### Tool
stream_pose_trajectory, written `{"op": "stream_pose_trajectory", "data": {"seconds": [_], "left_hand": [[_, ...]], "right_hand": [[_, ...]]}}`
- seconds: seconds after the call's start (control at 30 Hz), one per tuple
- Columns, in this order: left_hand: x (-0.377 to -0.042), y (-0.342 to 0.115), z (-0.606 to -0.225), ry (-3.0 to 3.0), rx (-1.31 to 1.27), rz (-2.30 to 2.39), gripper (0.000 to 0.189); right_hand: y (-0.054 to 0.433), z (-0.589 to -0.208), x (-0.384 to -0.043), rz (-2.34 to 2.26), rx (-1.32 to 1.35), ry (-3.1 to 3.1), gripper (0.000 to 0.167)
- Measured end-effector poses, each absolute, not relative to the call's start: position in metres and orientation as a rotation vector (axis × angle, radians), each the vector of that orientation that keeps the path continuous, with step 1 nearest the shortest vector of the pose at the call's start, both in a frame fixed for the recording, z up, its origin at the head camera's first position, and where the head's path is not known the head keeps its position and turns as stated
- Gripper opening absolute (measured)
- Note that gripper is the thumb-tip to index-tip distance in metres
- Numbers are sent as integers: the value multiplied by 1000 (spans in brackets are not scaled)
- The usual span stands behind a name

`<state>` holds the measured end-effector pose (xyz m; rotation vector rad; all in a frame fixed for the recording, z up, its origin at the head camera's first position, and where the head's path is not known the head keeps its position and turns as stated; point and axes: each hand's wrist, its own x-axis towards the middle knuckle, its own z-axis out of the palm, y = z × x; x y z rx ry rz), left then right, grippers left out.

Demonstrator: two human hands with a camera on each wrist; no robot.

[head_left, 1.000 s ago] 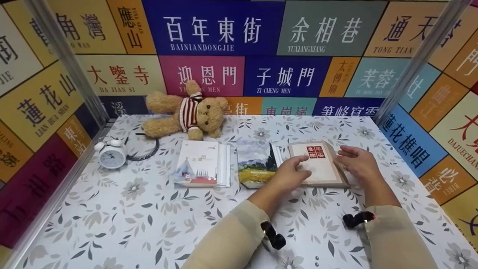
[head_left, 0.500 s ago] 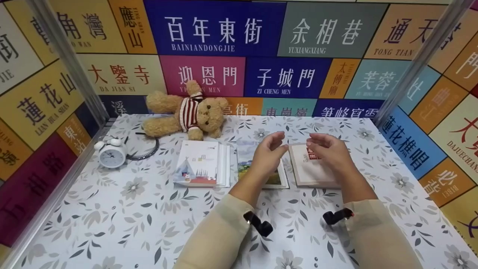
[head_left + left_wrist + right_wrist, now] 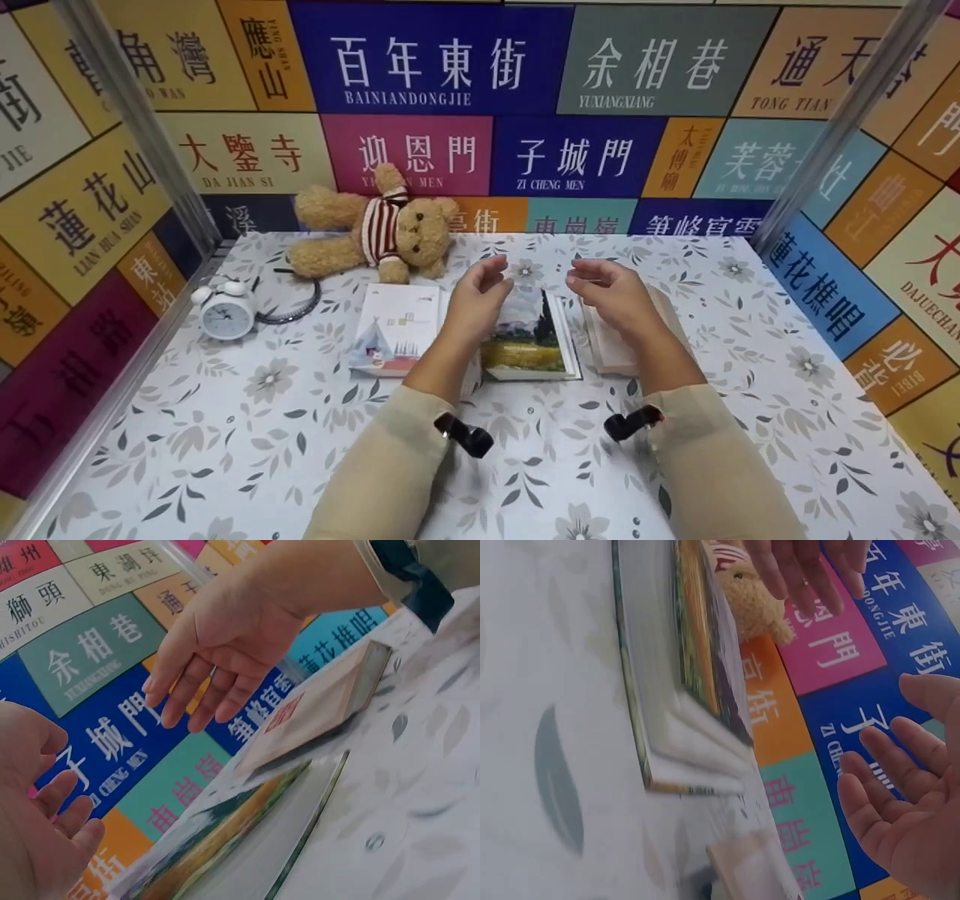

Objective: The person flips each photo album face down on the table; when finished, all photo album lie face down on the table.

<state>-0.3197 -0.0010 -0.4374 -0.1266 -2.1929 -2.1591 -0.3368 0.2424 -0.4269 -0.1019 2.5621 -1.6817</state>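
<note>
Both hands are raised over the far half of the flower-patterned desk (image 3: 262, 450), palms turned toward each other, well apart. The left hand (image 3: 480, 300) hangs above the gap between a white book with a tent drawing (image 3: 394, 337) and a landscape book (image 3: 525, 330); its grip is wide and slack, fingers softly bent and holding nothing. The right hand (image 3: 611, 292) is over the left part of a pale book with a red stamp (image 3: 611, 351), its grip likewise loose and wide, thumb parted from the lightly bent fingers. The three books lie flat in a row parallel to the far edge of the desk, the landscape book in the middle with white page edges showing along its right side. Toward the far left corner, a white alarm clock (image 3: 227, 316) stands near the left edge, and a dark ring-shaped band (image 3: 292, 309) lies just beside it. A teddy bear (image 3: 379, 232) in a striped top lies along the far edge, left of its middle, head toward the right corner. Beige sleeves (image 3: 379, 465) cover both forearms, and a black wrist camera (image 3: 465, 435) sits at each cuff.
</note>
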Motion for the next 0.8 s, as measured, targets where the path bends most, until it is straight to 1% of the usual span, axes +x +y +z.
{"op": "stream_pose_trajectory", "data": {"seconds": [0.17, 0.3, 0.53, 0.8], "left_hand": [[-323, -19, -444, -2216, -162, -2129, 46], [-328, -27, -450, -2224, -161, -2106, 46], [-332, -31, -463, -2291, -70, -2107, 49], [-333, -31, -471, -2406, 25, -2047, 55]], "right_hand": [[225, -429, -340, -1746, -84, 2491, 55], [219, -437, -345, -1800, -54, 2441, 52], [222, -459, -350, -1793, -38, 2407, 55], [228, -474, -353, -1807, 48, 2356, 58]]}}
